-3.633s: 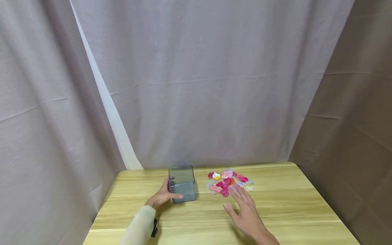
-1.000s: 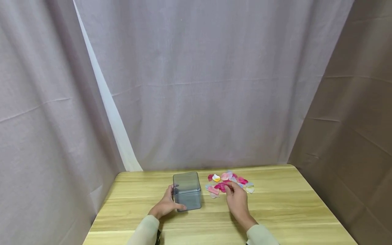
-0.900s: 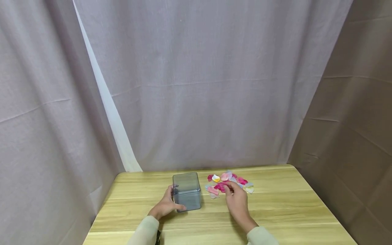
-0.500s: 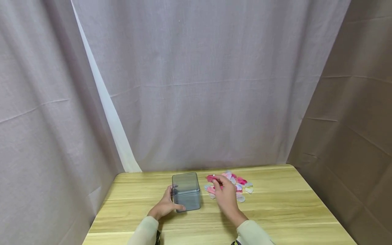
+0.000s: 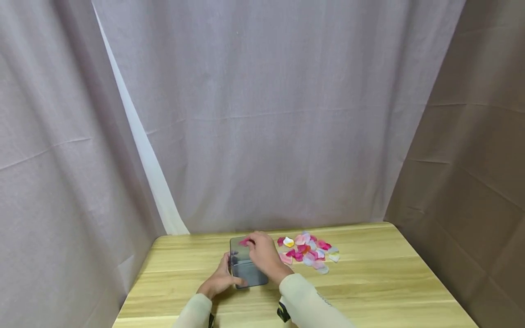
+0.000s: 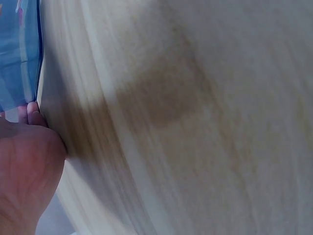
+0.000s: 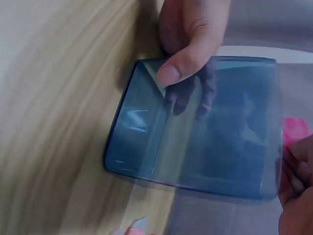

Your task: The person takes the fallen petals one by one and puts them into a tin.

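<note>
A smoky, see-through box [image 5: 250, 274] stands on the table. My left hand [image 5: 218, 281] grips its left side, with the thumb across the near wall; the right wrist view shows the other fingers through the plastic of the box [image 7: 234, 142]. Over the box's open top, my right hand [image 5: 266, 256] pinches a deep pink petal [image 5: 244, 242] between thumb and fingertips. The same petal [image 7: 295, 129] sits right at the box's rim in the right wrist view. In the left wrist view, only the heel and some fingertips of my left hand [image 6: 29, 171] show.
Right of the box lies a loose spread of artificial petals [image 5: 303, 249] in pink, red, white and pale blue. The wood-grain table [image 5: 377, 278] ends at grey curtains [image 5: 287, 159] behind, with more cloth on both sides.
The right hand, flat over the petals at first, has pinched a deep pink petal and carried it left over the box. Earlier, the box shifted slightly toward me in the left hand.
</note>
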Demonstrator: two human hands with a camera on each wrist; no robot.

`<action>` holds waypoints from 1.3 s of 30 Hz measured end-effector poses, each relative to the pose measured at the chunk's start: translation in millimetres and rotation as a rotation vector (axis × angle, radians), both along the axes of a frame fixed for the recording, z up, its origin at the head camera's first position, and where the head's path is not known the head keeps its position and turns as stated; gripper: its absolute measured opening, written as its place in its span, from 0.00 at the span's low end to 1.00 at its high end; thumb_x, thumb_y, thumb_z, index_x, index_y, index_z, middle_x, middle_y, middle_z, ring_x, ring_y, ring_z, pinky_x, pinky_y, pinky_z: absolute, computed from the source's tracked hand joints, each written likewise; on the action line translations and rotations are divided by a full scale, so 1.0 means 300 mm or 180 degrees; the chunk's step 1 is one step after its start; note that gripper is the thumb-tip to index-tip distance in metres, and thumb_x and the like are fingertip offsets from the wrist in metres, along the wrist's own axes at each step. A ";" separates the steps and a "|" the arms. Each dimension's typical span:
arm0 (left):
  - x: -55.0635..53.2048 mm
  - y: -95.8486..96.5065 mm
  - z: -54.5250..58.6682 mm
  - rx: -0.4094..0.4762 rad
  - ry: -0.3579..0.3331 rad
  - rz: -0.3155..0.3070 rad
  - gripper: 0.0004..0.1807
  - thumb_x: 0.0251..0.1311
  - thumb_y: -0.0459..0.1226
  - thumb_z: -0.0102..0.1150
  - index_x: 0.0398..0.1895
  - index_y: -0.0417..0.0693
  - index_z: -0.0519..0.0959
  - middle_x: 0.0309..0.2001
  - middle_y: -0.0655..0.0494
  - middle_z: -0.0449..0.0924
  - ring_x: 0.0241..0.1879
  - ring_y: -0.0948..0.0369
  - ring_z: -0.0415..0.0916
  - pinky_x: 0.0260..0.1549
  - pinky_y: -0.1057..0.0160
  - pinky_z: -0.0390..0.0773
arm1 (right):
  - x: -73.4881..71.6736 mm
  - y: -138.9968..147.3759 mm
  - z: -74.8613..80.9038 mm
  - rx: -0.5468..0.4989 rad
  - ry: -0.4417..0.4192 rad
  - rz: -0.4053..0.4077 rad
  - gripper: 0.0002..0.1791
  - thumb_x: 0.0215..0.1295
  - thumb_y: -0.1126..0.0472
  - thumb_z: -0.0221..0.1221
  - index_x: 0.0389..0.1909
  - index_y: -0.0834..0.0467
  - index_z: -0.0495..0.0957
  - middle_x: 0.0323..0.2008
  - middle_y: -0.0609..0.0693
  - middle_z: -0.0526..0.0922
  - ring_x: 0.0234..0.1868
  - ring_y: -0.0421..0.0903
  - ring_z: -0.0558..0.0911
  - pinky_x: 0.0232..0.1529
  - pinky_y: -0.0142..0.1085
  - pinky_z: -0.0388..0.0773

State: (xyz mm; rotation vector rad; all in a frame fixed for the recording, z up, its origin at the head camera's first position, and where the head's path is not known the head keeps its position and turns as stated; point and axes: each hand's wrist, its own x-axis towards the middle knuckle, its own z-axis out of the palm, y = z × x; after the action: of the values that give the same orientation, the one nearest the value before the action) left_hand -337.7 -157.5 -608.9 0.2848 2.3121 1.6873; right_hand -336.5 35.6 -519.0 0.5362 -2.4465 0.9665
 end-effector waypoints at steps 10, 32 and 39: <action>-0.001 -0.003 0.000 0.0050 0.0063 0.0021 0.58 0.45 0.35 0.82 0.78 0.47 0.56 0.71 0.41 0.68 0.67 0.47 0.68 0.73 0.45 0.61 | -0.032 -0.036 -0.035 0.0636 -0.0283 -0.0004 0.08 0.66 0.67 0.63 0.34 0.53 0.88 0.37 0.48 0.90 0.47 0.51 0.87 0.50 0.45 0.87; 0.002 -0.004 -0.001 0.0044 0.0111 -0.0096 0.58 0.47 0.37 0.80 0.80 0.45 0.53 0.71 0.42 0.68 0.68 0.45 0.67 0.76 0.25 0.52 | -0.042 -0.052 -0.018 0.0984 -0.0819 -0.0201 0.09 0.63 0.61 0.59 0.27 0.53 0.86 0.31 0.47 0.88 0.40 0.47 0.84 0.44 0.44 0.85; -0.001 -0.012 0.003 0.0044 -0.0031 -0.0106 0.59 0.47 0.35 0.80 0.80 0.46 0.52 0.71 0.43 0.69 0.68 0.45 0.68 0.76 0.26 0.52 | -0.039 -0.059 -0.025 0.1042 -0.0847 -0.0189 0.11 0.67 0.59 0.58 0.34 0.53 0.90 0.35 0.47 0.90 0.43 0.49 0.85 0.47 0.45 0.86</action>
State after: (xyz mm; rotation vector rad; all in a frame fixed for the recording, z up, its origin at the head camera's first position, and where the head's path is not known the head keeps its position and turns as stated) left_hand -337.9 -161.2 -608.0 0.3152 2.2770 1.6856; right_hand -348.2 18.0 -526.3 0.4611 -2.8670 0.6496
